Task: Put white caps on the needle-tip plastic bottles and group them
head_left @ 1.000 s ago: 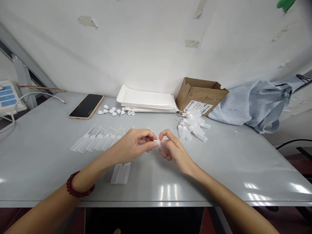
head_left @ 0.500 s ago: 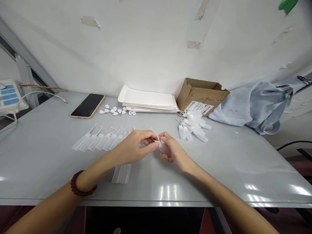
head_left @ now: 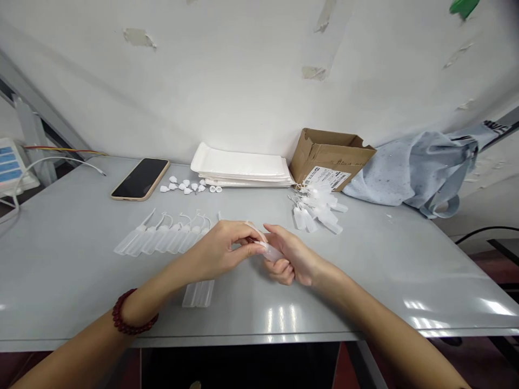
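Note:
A small translucent squeeze bottle (head_left: 274,253) is between my two hands over the middle of the table. My right hand (head_left: 292,258) has its fingers curled round the bottle's body, thumb raised. At the bottle's top, my left hand (head_left: 227,246) pinches the neck between thumb and fingers, beside a thin white strap. Behind my left forearm, a row of similar bottles (head_left: 156,239) lies slanted, with straps or tips sticking up. Several more bottles (head_left: 198,295) show below my left wrist, their upper ends hidden by the arm.
A pile of bottles (head_left: 318,208) lies right, before a cardboard box (head_left: 330,162). Small white caps (head_left: 186,186) are scattered near a phone (head_left: 140,179). A stack of white envelopes (head_left: 243,165) stands against the wall. A light blue cloth bag (head_left: 405,170) lies far right.
My right hand has turned and its fingers have curled further round the bottle, with the thumb lifted. My left hand keeps its pinch at the neck. The view has shifted slightly.

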`<control>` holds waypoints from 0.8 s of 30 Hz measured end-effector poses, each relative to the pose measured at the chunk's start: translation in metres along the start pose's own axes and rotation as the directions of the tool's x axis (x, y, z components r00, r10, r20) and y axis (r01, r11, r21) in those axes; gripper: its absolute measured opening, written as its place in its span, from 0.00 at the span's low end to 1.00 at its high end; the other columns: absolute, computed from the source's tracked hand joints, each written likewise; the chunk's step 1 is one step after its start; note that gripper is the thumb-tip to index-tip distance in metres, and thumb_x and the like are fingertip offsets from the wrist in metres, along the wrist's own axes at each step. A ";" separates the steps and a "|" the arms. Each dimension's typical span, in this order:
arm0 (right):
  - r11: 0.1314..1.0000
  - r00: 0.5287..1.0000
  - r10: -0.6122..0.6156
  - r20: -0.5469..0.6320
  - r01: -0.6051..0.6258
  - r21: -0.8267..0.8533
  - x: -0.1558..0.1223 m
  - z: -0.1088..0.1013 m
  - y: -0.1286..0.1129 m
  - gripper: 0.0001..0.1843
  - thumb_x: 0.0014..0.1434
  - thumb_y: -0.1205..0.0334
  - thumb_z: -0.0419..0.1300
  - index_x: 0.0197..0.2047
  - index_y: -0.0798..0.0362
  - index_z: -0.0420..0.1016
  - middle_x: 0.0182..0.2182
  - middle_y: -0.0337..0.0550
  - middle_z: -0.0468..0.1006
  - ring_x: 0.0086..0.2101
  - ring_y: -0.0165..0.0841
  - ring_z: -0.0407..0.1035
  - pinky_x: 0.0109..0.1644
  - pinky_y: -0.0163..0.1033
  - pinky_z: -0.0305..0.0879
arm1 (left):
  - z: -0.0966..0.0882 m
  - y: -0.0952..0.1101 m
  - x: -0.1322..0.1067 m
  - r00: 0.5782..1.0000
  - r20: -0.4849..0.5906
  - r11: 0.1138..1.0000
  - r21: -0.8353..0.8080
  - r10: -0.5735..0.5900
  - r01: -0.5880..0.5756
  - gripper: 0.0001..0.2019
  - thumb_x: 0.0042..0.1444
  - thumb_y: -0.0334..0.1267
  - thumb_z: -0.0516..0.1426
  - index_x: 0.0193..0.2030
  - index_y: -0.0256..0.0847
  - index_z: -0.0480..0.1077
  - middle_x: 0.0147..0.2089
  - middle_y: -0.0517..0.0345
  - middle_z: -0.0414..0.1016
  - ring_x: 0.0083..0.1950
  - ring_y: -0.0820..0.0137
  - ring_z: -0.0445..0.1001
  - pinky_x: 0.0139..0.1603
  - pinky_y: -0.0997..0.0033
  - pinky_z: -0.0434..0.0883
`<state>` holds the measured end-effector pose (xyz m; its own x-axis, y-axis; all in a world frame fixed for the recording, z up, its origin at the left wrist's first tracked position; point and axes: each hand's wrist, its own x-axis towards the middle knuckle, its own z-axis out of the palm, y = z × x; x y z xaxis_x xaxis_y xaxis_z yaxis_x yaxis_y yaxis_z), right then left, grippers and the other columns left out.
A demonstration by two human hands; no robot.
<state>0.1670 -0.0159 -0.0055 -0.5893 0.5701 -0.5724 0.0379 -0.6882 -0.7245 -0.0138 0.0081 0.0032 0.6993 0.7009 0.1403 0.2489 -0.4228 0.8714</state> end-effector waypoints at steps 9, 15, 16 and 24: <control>0.878 0.865 -0.432 -0.255 0.340 -0.337 0.000 0.000 0.003 0.19 0.64 0.45 0.41 0.37 0.50 0.61 0.16 0.30 0.60 0.17 0.25 0.51 0.21 0.30 0.50 | -0.004 0.001 0.002 0.986 -0.076 0.987 -0.067 -0.148 0.143 0.10 0.57 0.42 0.56 0.37 0.39 0.75 0.35 0.58 0.76 0.35 0.71 0.72 0.37 0.74 0.69; 0.252 0.597 -0.795 -0.104 0.170 -0.953 0.000 0.001 0.014 0.16 0.66 0.54 0.44 0.45 0.56 0.64 0.27 0.41 0.70 0.26 0.32 0.64 0.32 0.38 0.59 | -0.011 -0.003 0.006 0.934 -0.154 0.932 -0.221 -0.323 0.286 0.11 0.53 0.45 0.59 0.35 0.37 0.74 0.28 0.60 0.74 0.30 0.72 0.72 0.37 0.72 0.70; 0.179 0.565 -0.822 -0.065 0.149 -0.973 0.002 -0.001 0.016 0.16 0.67 0.55 0.43 0.46 0.56 0.64 0.29 0.44 0.72 0.27 0.33 0.66 0.32 0.38 0.60 | -0.012 -0.003 0.006 0.931 -0.139 0.925 -0.234 -0.338 0.300 0.11 0.53 0.44 0.59 0.34 0.37 0.74 0.27 0.60 0.73 0.30 0.72 0.72 0.37 0.71 0.70; -0.147 0.432 -0.891 0.137 0.010 -0.989 0.009 -0.007 0.019 0.17 0.68 0.56 0.40 0.48 0.57 0.62 0.33 0.51 0.71 0.30 0.37 0.67 0.26 0.37 0.59 | -0.013 -0.005 0.005 0.934 -0.023 0.889 -0.317 -0.356 0.331 0.14 0.56 0.46 0.57 0.28 0.37 0.72 0.27 0.60 0.72 0.26 0.74 0.69 0.29 0.73 0.69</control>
<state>0.1683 -0.0208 -0.0271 -0.3992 0.7983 0.4509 0.7867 0.5508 -0.2787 -0.0206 0.0215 0.0057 0.5497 0.8183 -0.1682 0.2401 0.0381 0.9700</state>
